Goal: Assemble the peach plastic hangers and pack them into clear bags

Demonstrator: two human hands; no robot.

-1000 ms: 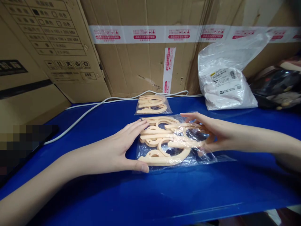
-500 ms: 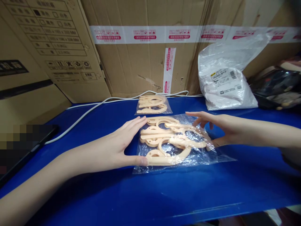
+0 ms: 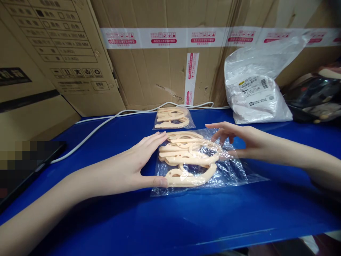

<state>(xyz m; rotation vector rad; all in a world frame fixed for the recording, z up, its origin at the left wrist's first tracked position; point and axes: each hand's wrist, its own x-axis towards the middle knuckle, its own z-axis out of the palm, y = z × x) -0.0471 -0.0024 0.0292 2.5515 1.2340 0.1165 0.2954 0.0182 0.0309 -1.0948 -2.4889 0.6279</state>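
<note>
A clear plastic bag [image 3: 234, 176] lies flat on the blue table, holding several beige plastic hangers [image 3: 201, 160] that look folded, with curved arms and rounded hooks. My left hand [image 3: 128, 165] rests against the bag's left side, fingers stretched up and thumb spread low, touching the hanger ends. At the right side is my right hand [image 3: 239, 142], its fingers apart and curved over the bag, its thumb by the hangers' right ends. Whether the right fingertips are under the film or on top of it, I cannot tell.
Behind lies a smaller-looking second bag of beige hangers [image 3: 173, 123]. A white cable [image 3: 106, 122] runs along the back. Large cardboard boxes [image 3: 154, 74] stand behind and left. A white plastic parcel bag [image 3: 255, 99] is at back right; a dark flat device [image 3: 50, 160] lies left.
My right hand has moved left, and the upper hangers have slid left with it, lining up with the others inside the bag. The left hand has stayed in place.
</note>
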